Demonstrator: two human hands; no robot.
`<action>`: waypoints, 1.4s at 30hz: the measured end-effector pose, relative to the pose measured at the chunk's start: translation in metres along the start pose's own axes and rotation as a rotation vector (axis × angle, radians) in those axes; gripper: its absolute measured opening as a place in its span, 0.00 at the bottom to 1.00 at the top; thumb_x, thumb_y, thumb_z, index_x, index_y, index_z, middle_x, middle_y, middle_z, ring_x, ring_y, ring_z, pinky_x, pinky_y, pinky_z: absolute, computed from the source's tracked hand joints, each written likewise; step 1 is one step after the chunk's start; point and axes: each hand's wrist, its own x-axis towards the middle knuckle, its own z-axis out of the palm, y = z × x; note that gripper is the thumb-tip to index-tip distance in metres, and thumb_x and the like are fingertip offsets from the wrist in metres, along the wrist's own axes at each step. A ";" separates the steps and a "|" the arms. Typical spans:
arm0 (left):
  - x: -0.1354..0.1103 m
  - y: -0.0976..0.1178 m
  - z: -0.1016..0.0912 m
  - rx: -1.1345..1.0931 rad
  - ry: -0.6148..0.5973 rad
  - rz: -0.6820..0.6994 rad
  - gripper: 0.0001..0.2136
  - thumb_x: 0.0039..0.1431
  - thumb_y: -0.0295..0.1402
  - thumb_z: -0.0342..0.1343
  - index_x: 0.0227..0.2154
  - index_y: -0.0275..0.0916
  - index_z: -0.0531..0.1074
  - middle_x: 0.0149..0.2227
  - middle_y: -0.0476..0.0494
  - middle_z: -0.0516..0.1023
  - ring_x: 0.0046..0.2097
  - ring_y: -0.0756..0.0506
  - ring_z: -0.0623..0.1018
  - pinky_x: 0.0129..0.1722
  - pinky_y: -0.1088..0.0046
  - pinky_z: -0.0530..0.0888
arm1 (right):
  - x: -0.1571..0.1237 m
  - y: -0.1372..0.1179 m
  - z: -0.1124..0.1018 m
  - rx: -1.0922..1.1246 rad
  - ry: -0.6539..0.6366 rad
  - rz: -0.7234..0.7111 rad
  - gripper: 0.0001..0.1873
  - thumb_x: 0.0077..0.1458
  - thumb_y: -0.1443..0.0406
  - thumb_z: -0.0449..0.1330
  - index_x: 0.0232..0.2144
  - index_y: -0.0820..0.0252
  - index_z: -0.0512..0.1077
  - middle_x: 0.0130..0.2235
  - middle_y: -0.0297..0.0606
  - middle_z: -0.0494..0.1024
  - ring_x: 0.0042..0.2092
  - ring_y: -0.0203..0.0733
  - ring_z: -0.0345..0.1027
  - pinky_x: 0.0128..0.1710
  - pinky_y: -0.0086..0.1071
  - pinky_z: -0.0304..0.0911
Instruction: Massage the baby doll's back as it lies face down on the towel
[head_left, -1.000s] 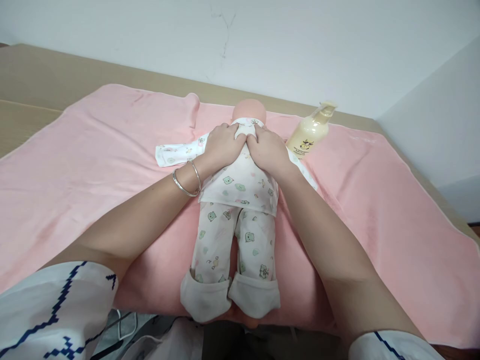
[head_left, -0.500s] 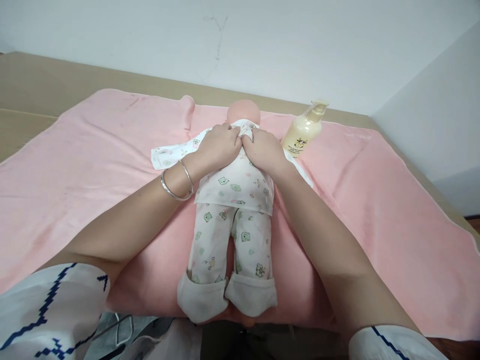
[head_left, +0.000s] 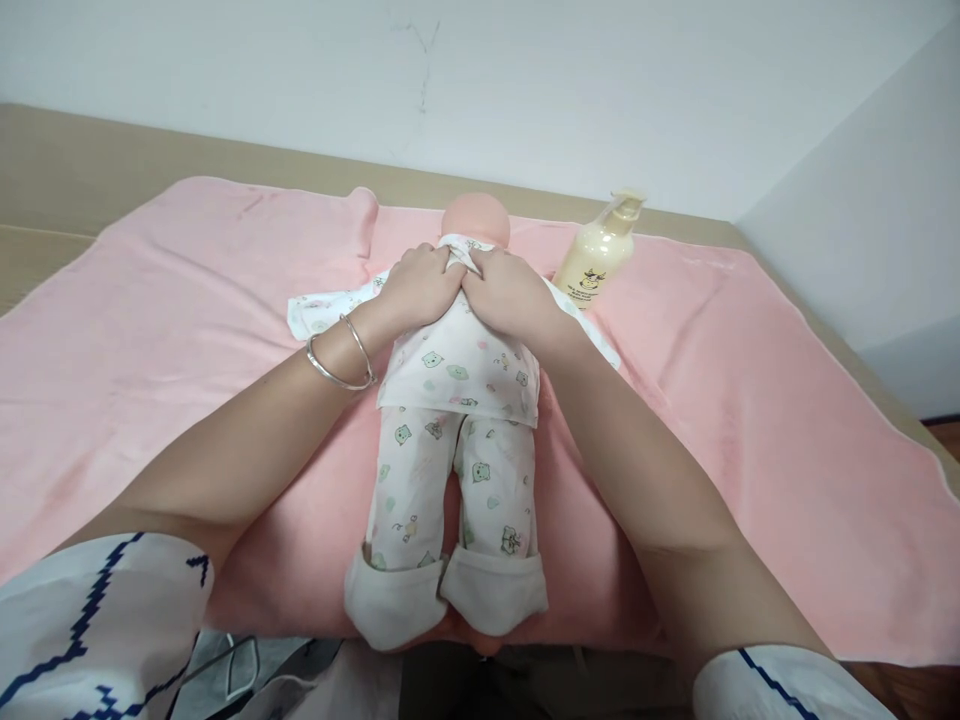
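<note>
A baby doll (head_left: 450,420) in white printed pyjamas lies face down on a pink towel (head_left: 150,330), its bald head (head_left: 475,217) pointing away from me. My left hand (head_left: 416,287), with two silver bangles on the wrist, presses on the doll's upper back with fingers curled and thumb near the collar. Beside it, touching, my right hand (head_left: 510,293) rests the same way on the doll's right shoulder. Both hands lie on the pyjama top just below the neck.
A cream lotion pump bottle (head_left: 596,257) lies on the towel just right of the doll's head. The towel covers a wooden surface (head_left: 67,170) that meets a white wall. The near towel edge hangs by my lap.
The view has drifted so everything sits slightly left and lower. My hands stay on the doll's upper back, the thumbs shifting a little at the collar.
</note>
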 end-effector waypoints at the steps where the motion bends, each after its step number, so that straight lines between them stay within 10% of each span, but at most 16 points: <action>1: -0.002 0.004 -0.001 0.006 0.012 -0.027 0.21 0.69 0.39 0.37 0.49 0.40 0.74 0.49 0.31 0.76 0.55 0.32 0.74 0.60 0.48 0.70 | 0.002 0.004 0.000 0.022 0.008 -0.004 0.26 0.68 0.62 0.42 0.58 0.63 0.73 0.59 0.50 0.75 0.58 0.53 0.69 0.62 0.47 0.65; 10: -0.017 0.029 -0.006 0.059 0.042 0.006 0.22 0.68 0.35 0.38 0.51 0.37 0.76 0.50 0.31 0.75 0.56 0.33 0.74 0.63 0.49 0.70 | 0.008 0.017 0.002 0.042 0.037 0.036 0.29 0.70 0.59 0.41 0.64 0.59 0.69 0.62 0.48 0.73 0.60 0.54 0.68 0.64 0.48 0.63; 24: -0.006 0.018 -0.002 -0.001 0.033 -0.151 0.20 0.68 0.40 0.40 0.53 0.42 0.73 0.54 0.31 0.75 0.59 0.29 0.72 0.61 0.44 0.68 | -0.003 -0.001 -0.003 -0.085 0.011 0.040 0.25 0.69 0.63 0.42 0.56 0.65 0.73 0.54 0.53 0.78 0.52 0.54 0.72 0.57 0.45 0.66; 42: -0.009 0.018 0.004 -0.011 0.091 -0.102 0.25 0.68 0.40 0.38 0.59 0.41 0.71 0.54 0.32 0.76 0.61 0.31 0.72 0.64 0.48 0.69 | 0.005 0.016 0.007 0.046 0.088 0.064 0.33 0.68 0.58 0.41 0.70 0.58 0.64 0.65 0.49 0.70 0.61 0.57 0.68 0.66 0.56 0.61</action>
